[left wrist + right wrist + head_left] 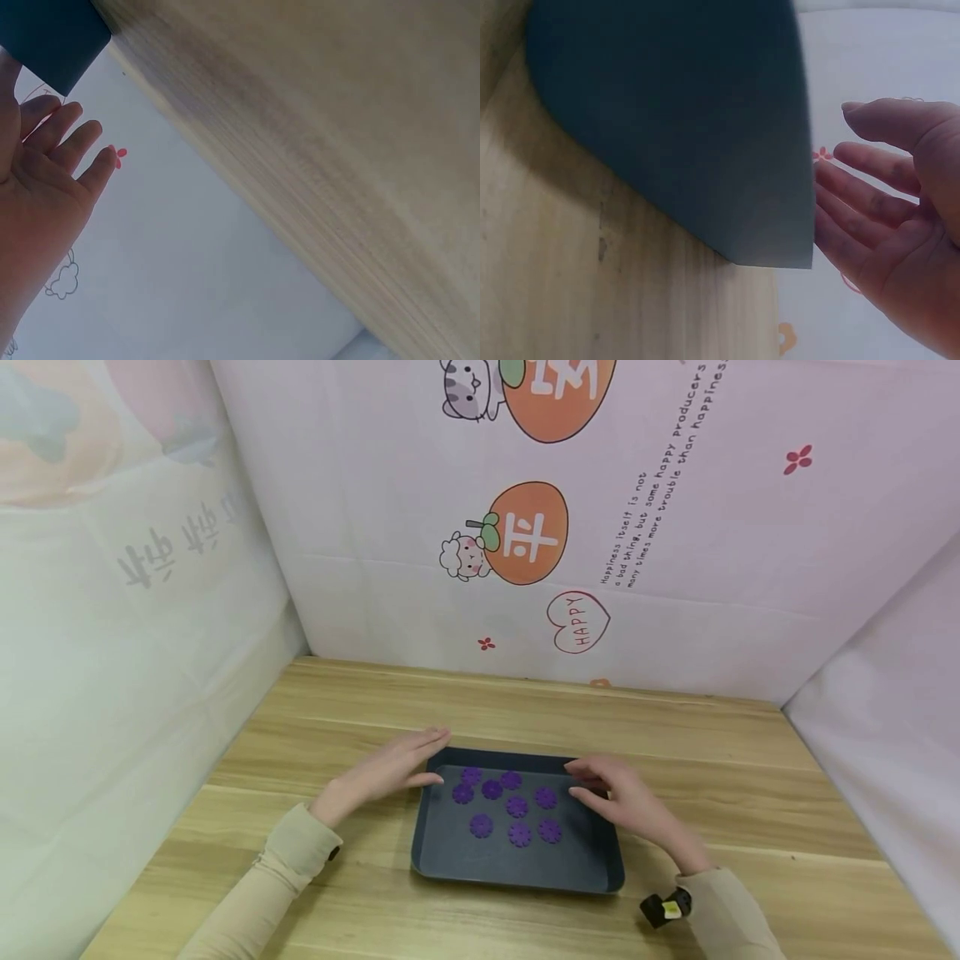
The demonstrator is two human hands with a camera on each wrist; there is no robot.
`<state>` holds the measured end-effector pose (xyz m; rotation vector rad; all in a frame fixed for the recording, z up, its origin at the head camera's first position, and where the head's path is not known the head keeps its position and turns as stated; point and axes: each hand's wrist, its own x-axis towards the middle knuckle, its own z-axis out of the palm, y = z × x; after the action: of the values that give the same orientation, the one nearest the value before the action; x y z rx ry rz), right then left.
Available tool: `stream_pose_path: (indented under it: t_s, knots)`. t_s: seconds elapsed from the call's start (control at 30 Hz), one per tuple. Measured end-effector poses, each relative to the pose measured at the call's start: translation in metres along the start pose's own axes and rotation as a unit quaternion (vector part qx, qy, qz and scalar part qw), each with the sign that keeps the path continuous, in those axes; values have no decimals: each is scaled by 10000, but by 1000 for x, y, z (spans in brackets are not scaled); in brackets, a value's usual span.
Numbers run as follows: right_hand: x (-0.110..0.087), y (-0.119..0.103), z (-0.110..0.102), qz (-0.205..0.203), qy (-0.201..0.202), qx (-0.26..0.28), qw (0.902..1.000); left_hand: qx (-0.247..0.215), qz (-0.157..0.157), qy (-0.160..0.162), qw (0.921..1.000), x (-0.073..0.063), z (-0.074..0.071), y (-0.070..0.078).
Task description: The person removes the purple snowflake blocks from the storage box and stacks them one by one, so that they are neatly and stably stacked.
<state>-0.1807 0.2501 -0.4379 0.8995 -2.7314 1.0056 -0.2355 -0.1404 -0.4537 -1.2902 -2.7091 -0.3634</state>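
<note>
A dark grey rectangular tray point(487, 867) lies on the wooden table, with several purple notched discs point(520, 835) spread flat in its back and middle. At the tray's back left corner is my left hand point(384, 768), fingers extended and thumb apart, with the fingertips right by the rim. My right hand point(624, 795) hovers by the back right corner, its fingers loosely bent and overlapping the rim in the head view. Seen from the right wrist, the tray wall point(705, 135) stands beside the relaxed fingers point(866, 199). Neither hand holds a disc.
The wood-grain table point(337, 685) ends at a printed white cloth wall point(375, 510) behind, with white cloth on both sides too. A black device with a yellow label point(665, 909) is worn at the right wrist.
</note>
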Motion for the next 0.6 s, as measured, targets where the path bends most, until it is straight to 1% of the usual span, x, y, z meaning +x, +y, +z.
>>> stream_pose_path:
  t_s: [0.37,0.6]
  knots:
    - [4,-2,5,2,-258,45,9997,80,106,63,9999,-1,-2,2]
    - [7,-2,8,23,-361,63,9993,19,61,-43,10000,-1,-2,3]
